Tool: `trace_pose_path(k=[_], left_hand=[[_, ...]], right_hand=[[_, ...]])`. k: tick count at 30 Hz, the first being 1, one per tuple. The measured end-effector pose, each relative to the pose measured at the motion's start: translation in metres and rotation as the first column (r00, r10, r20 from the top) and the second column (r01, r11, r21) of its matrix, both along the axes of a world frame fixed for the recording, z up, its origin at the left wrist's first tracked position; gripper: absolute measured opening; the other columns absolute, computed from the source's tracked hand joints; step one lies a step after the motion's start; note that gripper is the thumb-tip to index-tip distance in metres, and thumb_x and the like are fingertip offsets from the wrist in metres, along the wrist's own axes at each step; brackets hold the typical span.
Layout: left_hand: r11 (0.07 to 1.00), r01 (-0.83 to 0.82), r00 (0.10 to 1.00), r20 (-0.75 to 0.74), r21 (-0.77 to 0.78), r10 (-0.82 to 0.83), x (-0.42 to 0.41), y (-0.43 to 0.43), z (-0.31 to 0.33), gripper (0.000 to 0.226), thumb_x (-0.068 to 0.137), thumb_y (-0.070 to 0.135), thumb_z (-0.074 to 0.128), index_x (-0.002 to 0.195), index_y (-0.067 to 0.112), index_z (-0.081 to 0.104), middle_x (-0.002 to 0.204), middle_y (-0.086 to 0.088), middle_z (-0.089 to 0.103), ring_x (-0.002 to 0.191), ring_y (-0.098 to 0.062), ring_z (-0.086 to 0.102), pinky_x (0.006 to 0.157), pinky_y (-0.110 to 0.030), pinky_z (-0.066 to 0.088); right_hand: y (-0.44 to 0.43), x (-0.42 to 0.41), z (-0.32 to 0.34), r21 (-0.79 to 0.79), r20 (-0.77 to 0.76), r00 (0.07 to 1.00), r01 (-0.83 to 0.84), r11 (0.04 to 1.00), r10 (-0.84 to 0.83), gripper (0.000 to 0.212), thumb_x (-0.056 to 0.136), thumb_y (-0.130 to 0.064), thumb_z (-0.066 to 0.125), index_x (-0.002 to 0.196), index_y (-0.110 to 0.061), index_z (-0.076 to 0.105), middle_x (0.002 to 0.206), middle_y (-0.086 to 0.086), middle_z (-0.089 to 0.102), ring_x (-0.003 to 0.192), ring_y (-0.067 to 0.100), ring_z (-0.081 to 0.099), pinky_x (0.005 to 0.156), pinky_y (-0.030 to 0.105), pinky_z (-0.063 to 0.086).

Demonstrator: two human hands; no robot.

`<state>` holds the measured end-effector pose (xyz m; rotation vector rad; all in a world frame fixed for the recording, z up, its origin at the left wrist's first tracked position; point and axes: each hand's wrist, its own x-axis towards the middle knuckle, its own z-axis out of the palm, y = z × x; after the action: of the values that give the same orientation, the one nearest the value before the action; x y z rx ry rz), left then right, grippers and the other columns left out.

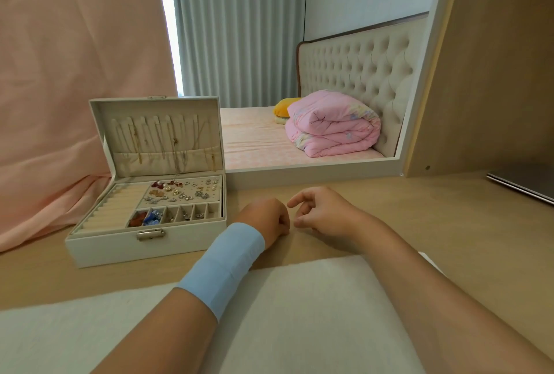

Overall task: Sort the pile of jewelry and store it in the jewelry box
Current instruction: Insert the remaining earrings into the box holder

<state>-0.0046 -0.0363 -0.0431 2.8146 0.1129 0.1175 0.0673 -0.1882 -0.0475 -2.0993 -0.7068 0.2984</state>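
A white jewelry box [99,246] stands open on the wooden desk at the left. Several necklaces [177,143] hang inside its raised lid. Earrings [180,192] lie on the pad of its tray, and small items fill the front compartments [175,215]. The ring rolls [115,207] at the left hold nothing I can see. My left hand [268,218], with a blue band on the wrist, rests on the desk right of the box with its fingers curled under. My right hand [320,210] lies beside it, fingers loosely curled, holding nothing visible. No loose pile of jewelry is in view.
A white cloth [299,313] covers the desk's near edge under my forearms. A mirror [329,74] behind the desk reflects a bed and pink quilt. Pink fabric [60,104] hangs at the left. A closed laptop [521,183] lies at the far right.
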Motion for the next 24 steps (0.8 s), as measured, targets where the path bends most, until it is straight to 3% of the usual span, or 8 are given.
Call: trace_pose_path(k=[8, 15, 21, 24], left_hand=[[0.998, 0.019, 1.000, -0.018, 0.066, -0.018, -0.003, 0.000, -0.006, 0.026, 0.101, 0.019, 0.046, 0.119, 0.024, 0.062, 0.119, -0.003, 0.058, 0.104, -0.023, 0.058, 0.090, -0.030, 0.047], [0.997, 0.021, 0.997, 0.078, 0.071, -0.026, -0.004, 0.008, 0.008, 0.021, 0.096, 0.006, 0.049, 0.106, 0.016, 0.065, 0.112, -0.008, 0.059, 0.101, -0.026, 0.058, 0.088, -0.032, 0.048], [0.994, 0.019, 0.977, 0.213, -0.112, 0.006, -0.013, 0.026, 0.039, 0.019, 0.101, 0.015, 0.045, 0.106, 0.020, 0.063, 0.105, -0.002, 0.060, 0.091, -0.020, 0.059, 0.080, -0.031, 0.046], [0.974, 0.029, 0.983, 0.183, -0.226, 0.014, -0.022, 0.047, 0.055, 0.018, 0.102, 0.016, 0.044, 0.104, 0.019, 0.062, 0.084, 0.002, 0.058, 0.077, -0.017, 0.057, 0.070, -0.029, 0.046]], right_hand=[[0.006, -0.002, -0.004, 0.068, 0.036, 0.996, 0.074, 0.995, -0.077, 0.025, 0.081, -0.004, 0.076, 0.097, -0.023, 0.072, 0.074, -0.005, 0.071, 0.057, 0.002, 0.059, 0.060, 0.021, 0.043], [0.011, -0.015, 0.005, 0.232, -0.041, 0.994, 0.107, 0.967, -0.100, 0.021, 0.087, 0.002, 0.068, 0.099, -0.014, 0.072, 0.074, 0.003, 0.059, 0.045, 0.007, 0.048, 0.049, 0.024, 0.042], [0.029, -0.028, 0.029, 0.333, -0.033, 0.999, 0.048, 0.942, -0.039, 0.020, 0.087, 0.003, 0.069, 0.096, -0.014, 0.073, 0.074, 0.003, 0.060, 0.043, 0.008, 0.046, 0.046, 0.019, 0.042], [0.049, -0.032, 0.040, 0.377, -0.025, 1.000, 0.025, 0.926, -0.017, 0.019, 0.089, 0.003, 0.069, 0.097, -0.014, 0.073, 0.078, 0.007, 0.060, 0.041, 0.008, 0.045, 0.042, 0.016, 0.038]])
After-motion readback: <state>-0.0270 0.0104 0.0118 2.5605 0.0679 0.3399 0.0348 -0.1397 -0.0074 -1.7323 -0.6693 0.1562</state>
